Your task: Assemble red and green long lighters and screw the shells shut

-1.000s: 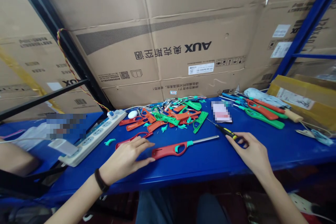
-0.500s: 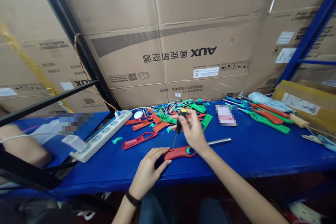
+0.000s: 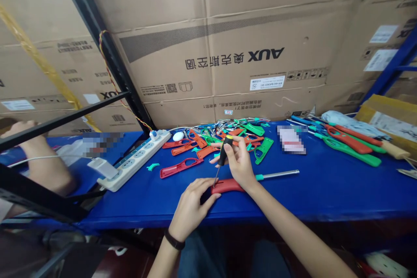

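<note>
A red long-nosed lighter (image 3: 228,185) lies on the blue tabletop (image 3: 276,200), its metal tube pointing right. My left hand (image 3: 193,202) grips the handle's left end between thumb and fingers. In my right hand (image 3: 240,163) is a screwdriver (image 3: 224,152) with a black handle and yellow cap. It stands nearly upright, its tip at the left end of the lighter's handle. My right hand and wrist cover part of the lighter's middle. Behind my hands lie loose red half-shells (image 3: 180,168), green half-shells (image 3: 264,150) and a heap of small metal and green parts.
A white power strip (image 3: 137,160) runs along the left, beside a black metal post. Several whole lighters (image 3: 348,139) lie at the right near a yellow-brown carton (image 3: 391,117). Large cardboard boxes (image 3: 228,17) stand behind. Another person's arm (image 3: 45,160) is at far left.
The view has shifted a little. The screwdriver tip now meets the handle's left end, and the lighter's green trigger has become hidden behind my right hand.
</note>
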`<state>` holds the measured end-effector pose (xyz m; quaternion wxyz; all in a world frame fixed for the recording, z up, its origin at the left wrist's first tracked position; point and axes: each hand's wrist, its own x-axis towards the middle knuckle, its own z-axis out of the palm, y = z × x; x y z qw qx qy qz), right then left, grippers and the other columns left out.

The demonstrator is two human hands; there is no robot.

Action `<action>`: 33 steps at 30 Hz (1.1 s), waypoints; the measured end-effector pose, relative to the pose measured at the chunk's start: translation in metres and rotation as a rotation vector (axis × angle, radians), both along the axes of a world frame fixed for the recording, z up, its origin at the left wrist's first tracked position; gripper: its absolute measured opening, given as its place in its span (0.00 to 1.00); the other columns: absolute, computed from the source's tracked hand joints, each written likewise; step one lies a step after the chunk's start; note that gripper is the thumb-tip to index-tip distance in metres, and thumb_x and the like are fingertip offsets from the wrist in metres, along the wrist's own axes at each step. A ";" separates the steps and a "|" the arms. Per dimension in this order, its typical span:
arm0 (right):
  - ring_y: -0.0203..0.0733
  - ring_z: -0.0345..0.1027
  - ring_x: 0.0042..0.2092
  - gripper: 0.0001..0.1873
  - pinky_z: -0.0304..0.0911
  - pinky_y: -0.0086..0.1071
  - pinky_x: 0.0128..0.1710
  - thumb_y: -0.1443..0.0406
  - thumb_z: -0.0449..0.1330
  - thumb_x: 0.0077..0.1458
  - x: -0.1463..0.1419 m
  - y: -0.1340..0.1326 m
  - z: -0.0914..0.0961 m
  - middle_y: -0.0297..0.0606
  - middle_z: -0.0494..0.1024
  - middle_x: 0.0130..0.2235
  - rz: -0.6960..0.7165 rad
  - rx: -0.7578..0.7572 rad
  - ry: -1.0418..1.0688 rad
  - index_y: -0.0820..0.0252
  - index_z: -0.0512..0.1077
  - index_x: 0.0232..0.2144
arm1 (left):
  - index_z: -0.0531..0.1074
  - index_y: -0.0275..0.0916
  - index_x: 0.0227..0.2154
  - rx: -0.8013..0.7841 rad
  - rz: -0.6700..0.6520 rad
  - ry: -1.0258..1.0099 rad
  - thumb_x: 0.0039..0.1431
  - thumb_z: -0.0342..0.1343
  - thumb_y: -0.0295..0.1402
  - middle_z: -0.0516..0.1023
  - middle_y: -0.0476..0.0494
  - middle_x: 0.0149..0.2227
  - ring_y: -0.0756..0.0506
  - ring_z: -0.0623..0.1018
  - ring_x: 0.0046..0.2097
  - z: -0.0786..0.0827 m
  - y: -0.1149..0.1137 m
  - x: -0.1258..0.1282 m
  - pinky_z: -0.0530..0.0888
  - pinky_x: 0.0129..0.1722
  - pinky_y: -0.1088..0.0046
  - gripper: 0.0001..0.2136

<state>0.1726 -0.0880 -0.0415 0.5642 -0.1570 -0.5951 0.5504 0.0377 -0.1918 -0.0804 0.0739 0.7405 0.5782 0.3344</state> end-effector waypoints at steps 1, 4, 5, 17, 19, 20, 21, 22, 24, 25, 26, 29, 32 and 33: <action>0.38 0.75 0.25 0.17 0.71 0.30 0.21 0.51 0.53 0.59 0.000 -0.001 -0.001 0.39 0.78 0.41 0.006 0.014 -0.006 0.51 0.53 0.40 | 0.71 0.44 0.48 -0.002 -0.001 0.000 0.60 0.55 0.37 0.77 0.45 0.48 0.44 0.75 0.50 0.000 0.000 0.000 0.72 0.51 0.63 0.14; 0.38 0.75 0.25 0.16 0.71 0.30 0.21 0.52 0.53 0.60 -0.001 -0.001 -0.003 0.39 0.78 0.42 0.009 0.041 -0.013 0.51 0.53 0.41 | 0.72 0.44 0.48 0.000 0.001 0.000 0.60 0.55 0.38 0.77 0.45 0.47 0.44 0.75 0.50 0.000 0.000 0.000 0.72 0.52 0.63 0.14; 0.37 0.75 0.25 0.15 0.71 0.30 0.21 0.52 0.53 0.60 0.000 -0.001 -0.003 0.39 0.78 0.42 0.006 0.044 -0.011 0.51 0.53 0.41 | 0.72 0.44 0.48 0.003 0.003 0.001 0.60 0.55 0.37 0.77 0.45 0.47 0.44 0.75 0.50 0.000 0.000 0.000 0.72 0.52 0.63 0.14; 0.38 0.76 0.26 0.13 0.72 0.30 0.22 0.55 0.53 0.61 0.001 -0.006 -0.002 0.38 0.77 0.41 0.016 0.101 -0.045 0.51 0.54 0.41 | 0.71 0.44 0.48 -0.033 0.000 0.002 0.61 0.54 0.38 0.77 0.45 0.48 0.43 0.74 0.51 0.000 0.000 0.000 0.71 0.52 0.62 0.14; 0.38 0.76 0.26 0.12 0.72 0.31 0.23 0.55 0.53 0.61 0.001 -0.006 -0.003 0.38 0.77 0.41 0.035 0.122 -0.047 0.51 0.54 0.42 | 0.71 0.44 0.48 -0.026 0.000 0.002 0.61 0.54 0.37 0.77 0.45 0.48 0.43 0.75 0.50 0.000 0.000 0.001 0.71 0.52 0.62 0.13; 0.38 0.76 0.26 0.12 0.72 0.31 0.23 0.56 0.53 0.61 0.001 -0.006 -0.003 0.38 0.77 0.41 0.042 0.122 -0.044 0.51 0.54 0.42 | 0.71 0.44 0.48 -0.022 -0.001 0.001 0.61 0.54 0.38 0.77 0.45 0.48 0.43 0.75 0.50 0.000 0.000 0.001 0.71 0.52 0.62 0.13; 0.38 0.76 0.26 0.12 0.72 0.30 0.23 0.56 0.53 0.61 0.001 -0.006 -0.003 0.38 0.78 0.41 0.049 0.115 -0.037 0.51 0.54 0.42 | 0.71 0.44 0.48 -0.020 -0.002 0.000 0.61 0.54 0.38 0.77 0.45 0.48 0.43 0.75 0.50 0.000 -0.001 0.001 0.71 0.52 0.62 0.14; 0.37 0.75 0.26 0.12 0.72 0.30 0.22 0.56 0.53 0.61 0.001 -0.005 -0.003 0.38 0.78 0.41 0.050 0.101 -0.027 0.51 0.54 0.42 | 0.71 0.44 0.48 -0.019 -0.003 -0.001 0.61 0.54 0.38 0.77 0.45 0.48 0.43 0.75 0.50 0.000 -0.001 0.001 0.71 0.52 0.62 0.14; 0.37 0.75 0.25 0.13 0.72 0.29 0.22 0.55 0.53 0.61 0.001 -0.004 -0.002 0.38 0.78 0.41 0.042 0.072 -0.006 0.51 0.53 0.41 | 0.71 0.44 0.49 -0.017 -0.001 -0.002 0.61 0.55 0.38 0.77 0.45 0.48 0.43 0.75 0.50 0.000 -0.001 0.000 0.72 0.51 0.63 0.14; 0.37 0.75 0.25 0.13 0.72 0.29 0.21 0.54 0.53 0.61 0.001 -0.004 -0.001 0.38 0.78 0.41 0.032 0.063 0.004 0.51 0.53 0.41 | 0.71 0.44 0.49 -0.014 0.000 -0.002 0.61 0.55 0.38 0.77 0.45 0.48 0.43 0.75 0.50 0.000 -0.001 0.000 0.72 0.51 0.63 0.14; 0.36 0.75 0.24 0.13 0.72 0.29 0.21 0.54 0.53 0.61 0.002 -0.004 0.000 0.38 0.78 0.41 0.019 0.058 0.011 0.51 0.53 0.41 | 0.71 0.45 0.49 -0.009 0.001 -0.002 0.61 0.55 0.38 0.77 0.44 0.48 0.43 0.75 0.50 0.000 -0.001 0.000 0.72 0.51 0.63 0.14; 0.36 0.74 0.24 0.14 0.72 0.29 0.21 0.54 0.53 0.61 0.002 -0.003 0.001 0.38 0.78 0.40 -0.007 0.061 0.010 0.52 0.53 0.41 | 0.71 0.44 0.49 0.006 -0.001 -0.004 0.61 0.55 0.38 0.77 0.44 0.48 0.43 0.75 0.49 0.000 -0.001 0.000 0.73 0.50 0.63 0.14; 0.37 0.74 0.25 0.13 0.72 0.30 0.22 0.54 0.53 0.61 0.002 -0.004 -0.001 0.38 0.77 0.40 0.005 0.074 -0.007 0.51 0.53 0.41 | 0.71 0.44 0.49 0.006 0.000 -0.006 0.61 0.54 0.38 0.77 0.44 0.48 0.43 0.75 0.49 0.001 -0.001 0.000 0.73 0.51 0.62 0.14; 0.37 0.74 0.25 0.13 0.72 0.30 0.22 0.54 0.53 0.61 0.001 -0.004 -0.002 0.38 0.77 0.40 0.007 0.079 -0.015 0.51 0.53 0.41 | 0.71 0.44 0.48 0.006 0.001 -0.005 0.61 0.55 0.37 0.77 0.44 0.48 0.43 0.75 0.50 0.001 -0.001 0.001 0.73 0.51 0.62 0.14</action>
